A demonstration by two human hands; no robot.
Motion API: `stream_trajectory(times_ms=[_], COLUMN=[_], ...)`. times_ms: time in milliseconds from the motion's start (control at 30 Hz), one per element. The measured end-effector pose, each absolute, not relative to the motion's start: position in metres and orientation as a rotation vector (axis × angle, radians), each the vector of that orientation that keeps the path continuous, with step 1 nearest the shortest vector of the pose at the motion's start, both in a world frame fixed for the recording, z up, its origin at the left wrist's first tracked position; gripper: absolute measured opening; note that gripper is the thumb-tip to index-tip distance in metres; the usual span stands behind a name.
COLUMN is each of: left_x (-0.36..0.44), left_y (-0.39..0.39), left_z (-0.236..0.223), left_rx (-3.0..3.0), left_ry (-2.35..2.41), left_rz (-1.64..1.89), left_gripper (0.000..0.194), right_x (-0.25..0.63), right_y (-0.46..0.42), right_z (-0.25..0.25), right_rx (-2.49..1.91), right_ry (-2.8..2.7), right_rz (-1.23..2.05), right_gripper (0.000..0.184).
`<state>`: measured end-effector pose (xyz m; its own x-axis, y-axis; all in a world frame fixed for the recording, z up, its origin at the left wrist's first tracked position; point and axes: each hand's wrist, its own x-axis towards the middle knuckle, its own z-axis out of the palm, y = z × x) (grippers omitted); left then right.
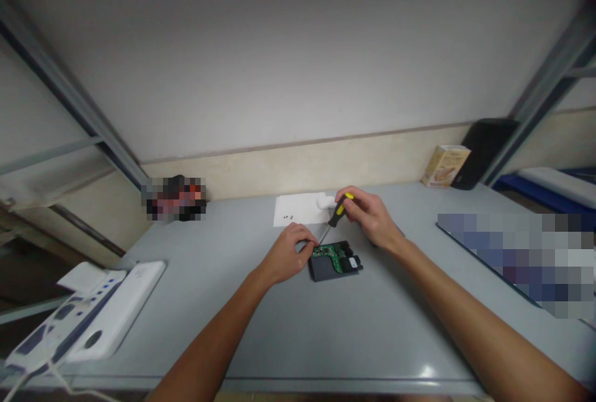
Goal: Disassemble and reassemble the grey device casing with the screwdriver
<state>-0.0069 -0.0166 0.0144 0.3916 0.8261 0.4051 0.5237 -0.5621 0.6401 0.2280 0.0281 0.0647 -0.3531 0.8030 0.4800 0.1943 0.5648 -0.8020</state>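
A dark, flat electronic device (325, 269) lies on the table with its green circuit board (336, 258) exposed. My right hand (370, 215) is closed round the black and yellow handle of a screwdriver (339, 210). The screwdriver slants down to the left, its tip at the board's upper left corner. There my left hand (291, 254) is closed, thumb and fingertips pressed together at the device's edge; whatever they pinch is too small to make out. Just behind, several tiny dark screws (288, 217) rest on a sheet of white paper (302, 206).
A white object (325, 202) sits on the paper. White power strips (116, 315) with cables are at the left. A yellow box (446, 166) and a black panel (487, 150) stand at the back right. Blurred-out items are on both sides of the grey table (279, 340).
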Motion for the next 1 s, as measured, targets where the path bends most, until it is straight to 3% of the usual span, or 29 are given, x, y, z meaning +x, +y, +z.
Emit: stream_trajectory(times_ms=[333, 633, 700, 867, 1000], left_x=[-0.006, -0.005, -0.005, -0.006, -0.007], left_y=[-0.015, -0.015, -0.014, -0.013, -0.014], left_z=[0.013, 0.011, 0.010, 0.007, 0.009], left_rx=[2.285, 2.274, 2.259, 2.222, 2.249], left_ry=[1.149, 1.142, 1.145, 1.147, 1.142], left_rz=[0.993, 1.014, 1.021, 1.027, 1.009], left_gripper=[0.018, 0.017, 0.018, 0.015, 0.013], right_x=[0.221, 0.199, 0.187, 0.158, 0.154], right_y=[0.008, 0.008, 0.014, 0.019, 0.016], right_z=[0.085, 0.105, 0.106, 0.084, 0.067], right_rx=[-0.787, -0.783, -0.711, -0.485, -0.458], right_ry=[-2.096, -2.226, -2.187, -1.785, -1.487], right_rz=[0.544, 0.573, 0.670, 1.360, 1.454], right_gripper=[0.015, 0.010, 0.014, 0.027, 0.031])
